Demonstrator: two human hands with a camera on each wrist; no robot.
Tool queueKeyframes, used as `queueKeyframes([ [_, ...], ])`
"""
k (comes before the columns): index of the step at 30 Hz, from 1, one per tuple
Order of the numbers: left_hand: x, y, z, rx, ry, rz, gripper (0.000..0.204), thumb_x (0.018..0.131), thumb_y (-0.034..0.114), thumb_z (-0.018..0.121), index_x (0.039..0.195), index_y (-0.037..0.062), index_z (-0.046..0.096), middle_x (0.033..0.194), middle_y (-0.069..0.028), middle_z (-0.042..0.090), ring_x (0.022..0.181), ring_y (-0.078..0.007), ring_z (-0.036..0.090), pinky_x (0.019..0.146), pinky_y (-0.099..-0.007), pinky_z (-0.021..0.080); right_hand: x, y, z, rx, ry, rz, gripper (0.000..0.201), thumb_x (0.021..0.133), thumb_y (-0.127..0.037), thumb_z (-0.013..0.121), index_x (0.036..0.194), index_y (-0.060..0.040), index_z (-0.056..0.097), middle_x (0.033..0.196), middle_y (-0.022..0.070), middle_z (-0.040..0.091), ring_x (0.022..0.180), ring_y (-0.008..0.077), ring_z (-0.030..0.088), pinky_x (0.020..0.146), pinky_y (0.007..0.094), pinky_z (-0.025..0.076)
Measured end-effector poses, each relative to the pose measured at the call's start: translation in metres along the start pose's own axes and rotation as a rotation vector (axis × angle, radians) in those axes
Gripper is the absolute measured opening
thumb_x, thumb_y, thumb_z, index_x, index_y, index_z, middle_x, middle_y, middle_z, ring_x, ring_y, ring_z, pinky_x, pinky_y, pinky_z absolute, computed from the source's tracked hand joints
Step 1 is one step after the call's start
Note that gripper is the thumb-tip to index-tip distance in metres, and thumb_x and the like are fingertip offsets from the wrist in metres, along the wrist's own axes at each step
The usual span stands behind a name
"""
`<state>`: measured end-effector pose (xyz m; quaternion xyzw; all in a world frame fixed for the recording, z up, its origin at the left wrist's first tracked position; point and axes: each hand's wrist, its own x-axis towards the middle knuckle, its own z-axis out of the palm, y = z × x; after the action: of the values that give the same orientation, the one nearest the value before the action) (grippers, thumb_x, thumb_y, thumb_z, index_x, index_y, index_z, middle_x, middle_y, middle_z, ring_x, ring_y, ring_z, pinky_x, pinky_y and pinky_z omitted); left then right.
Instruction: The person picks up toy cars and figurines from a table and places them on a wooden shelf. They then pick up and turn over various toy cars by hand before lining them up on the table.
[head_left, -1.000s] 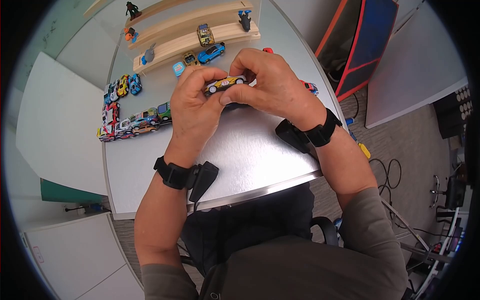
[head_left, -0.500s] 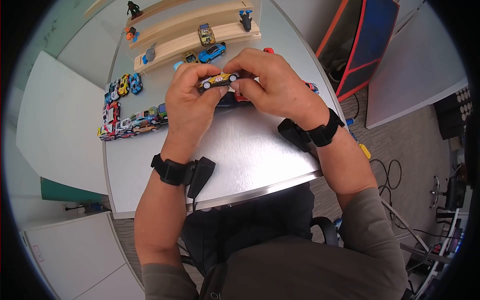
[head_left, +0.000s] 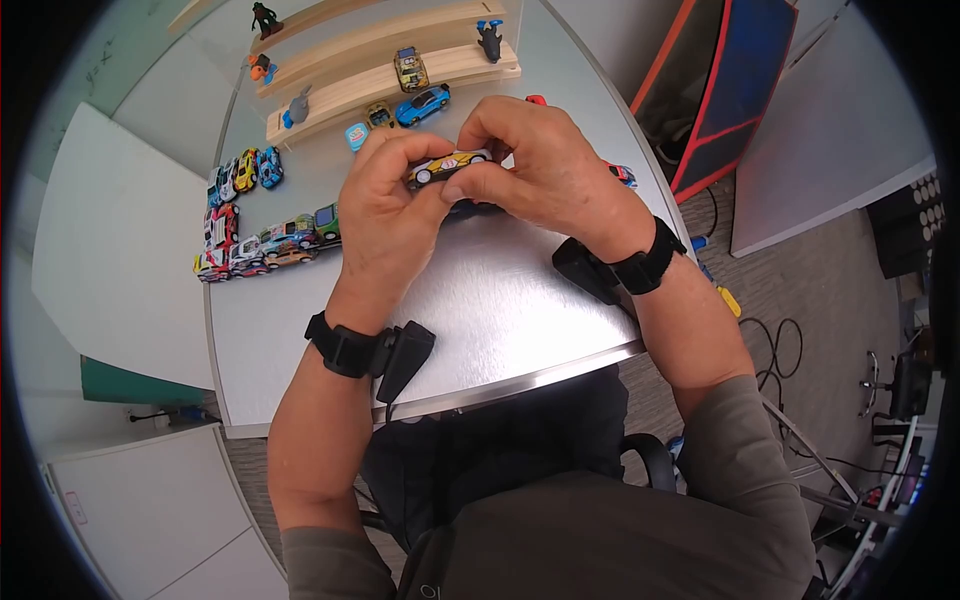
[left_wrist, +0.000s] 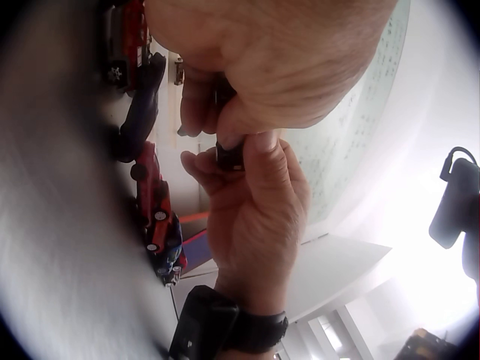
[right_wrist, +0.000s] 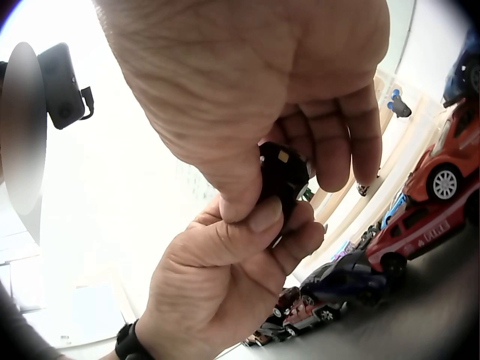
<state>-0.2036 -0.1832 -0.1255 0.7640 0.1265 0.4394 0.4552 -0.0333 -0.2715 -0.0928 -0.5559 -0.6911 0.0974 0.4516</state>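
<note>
In the head view a yellow and white toy car (head_left: 448,166) is held up over the table between both hands, its side facing me. My left hand (head_left: 388,215) pinches its left end with thumb and fingers. The right hand (head_left: 548,170) grips the other end, its thumb along the lower edge, close to the left thumb. The right wrist view shows the car's dark underside (right_wrist: 283,174) between the thumbs and fingers. Behind the hands stands a blue toy car (head_left: 423,105), beside a gold-patterned car (head_left: 380,117).
Several toy cars (head_left: 289,234) line the metal table (head_left: 480,310) at left, and red police (right_wrist: 424,229) and orange cars (right_wrist: 448,161) stand near the right hand. A tiered wooden rack (head_left: 395,80) at the back bears small figures and a camouflage car (head_left: 410,69).
The hands and toy car shifted slightly left and back right. The right thumb, at the car's end half a second ago, now lies along its lower edge again.
</note>
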Motion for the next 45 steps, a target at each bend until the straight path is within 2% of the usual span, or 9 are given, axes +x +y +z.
queueKeyframes([
  [6,0.0002,-0.0026,-0.0011,-0.03,-0.008,0.02,0.032,0.08,-0.011,0.074,0.11,-0.0043,0.066,0.113,-0.0072,0.058,0.104,-0.0149,0.058,0.093,-0.0268,0.048,0.0002,-0.0033,-0.0025,-0.041,-0.01,-0.029,0.038,0.076,-0.022,0.088,0.094,-0.0008,0.063,0.084,0.0076,0.066,0.076,0.0166,0.063,0.066,0.0308,0.053],
  [9,0.0011,-0.0057,-0.0035,0.082,0.002,-0.005,0.033,0.079,-0.013,0.073,0.11,-0.0045,0.066,0.112,-0.0073,0.059,0.104,-0.0151,0.059,0.093,-0.0271,0.049,-0.0002,-0.0047,-0.0027,-0.048,-0.013,-0.061,0.037,0.076,-0.022,0.087,0.096,-0.0004,0.064,0.086,0.0086,0.066,0.077,0.0178,0.063,0.068,0.0308,0.053],
  [15,0.0018,-0.0094,-0.0026,-0.024,0.02,0.01,0.032,0.08,-0.015,0.071,0.11,-0.0044,0.066,0.111,-0.0071,0.059,0.104,-0.0152,0.06,0.093,-0.0275,0.051,-0.0015,-0.002,-0.001,-0.08,0.001,-0.107,0.029,0.08,-0.01,0.078,0.103,0.0009,0.065,0.088,0.0099,0.065,0.077,0.0198,0.064,0.07,0.0322,0.053],
  [20,0.0032,-0.0053,-0.0041,-0.067,0.039,-0.074,0.031,0.082,-0.015,0.071,0.111,-0.005,0.065,0.113,-0.0065,0.057,0.106,-0.0142,0.061,0.093,-0.027,0.053,-0.0023,-0.0009,-0.0002,0.057,-0.003,-0.079,0.025,0.084,0.0,0.069,0.109,0.0009,0.065,0.089,0.0107,0.065,0.076,0.0197,0.066,0.068,0.033,0.052],
  [26,0.0029,-0.0066,-0.005,-0.053,0.026,-0.06,0.031,0.082,-0.015,0.071,0.111,-0.005,0.065,0.113,-0.0062,0.057,0.106,-0.0138,0.06,0.092,-0.0259,0.052,-0.0005,0.0005,-0.0007,-0.06,0.022,-0.144,0.021,0.087,0.0,0.068,0.108,0.0008,0.066,0.089,0.0101,0.065,0.074,0.0187,0.065,0.067,0.0332,0.052],
  [30,0.0026,-0.006,-0.004,-0.001,0.005,-0.053,0.031,0.082,-0.015,0.072,0.111,-0.0049,0.066,0.113,-0.0061,0.056,0.105,-0.0134,0.059,0.092,-0.0255,0.051,-0.0001,0.001,0.0002,-0.081,0.024,-0.154,0.018,0.088,-0.002,0.07,0.105,0.001,0.066,0.087,0.0102,0.066,0.072,0.0172,0.066,0.065,0.031,0.052],
  [32,0.0019,-0.0062,-0.0031,-0.035,0.007,-0.043,0.031,0.082,-0.014,0.073,0.11,-0.0046,0.066,0.112,-0.0061,0.057,0.104,-0.0133,0.058,0.091,-0.0252,0.05,-0.0005,-0.0001,0.0005,0.025,-0.024,-0.026,0.017,0.088,-0.004,0.073,0.102,0.0011,0.065,0.086,0.0103,0.066,0.07,0.0158,0.068,0.062,0.0284,0.053],
  [35,0.0016,-0.0086,-0.0047,0.031,-0.003,-0.025,0.031,0.082,-0.013,0.073,0.11,-0.0042,0.066,0.111,-0.0062,0.058,0.103,-0.0135,0.058,0.091,-0.0254,0.049,-0.0003,-0.0011,-0.0004,0.003,-0.017,-0.041,0.018,0.087,-0.007,0.075,0.099,0.0011,0.065,0.083,0.0095,0.066,0.068,0.0148,0.07,0.06,0.0264,0.054],
  [45,0.0009,-0.0044,-0.0016,0.003,-0.009,-0.028,0.03,0.083,-0.01,0.074,0.111,-0.0037,0.067,0.112,-0.007,0.058,0.103,-0.0143,0.058,0.092,-0.026,0.048,-0.0002,-0.0003,0.0,-0.06,0.004,-0.062,0.024,0.084,-0.015,0.08,0.094,0.0003,0.065,0.081,0.0092,0.067,0.068,0.0171,0.07,0.061,0.0284,0.054],
])
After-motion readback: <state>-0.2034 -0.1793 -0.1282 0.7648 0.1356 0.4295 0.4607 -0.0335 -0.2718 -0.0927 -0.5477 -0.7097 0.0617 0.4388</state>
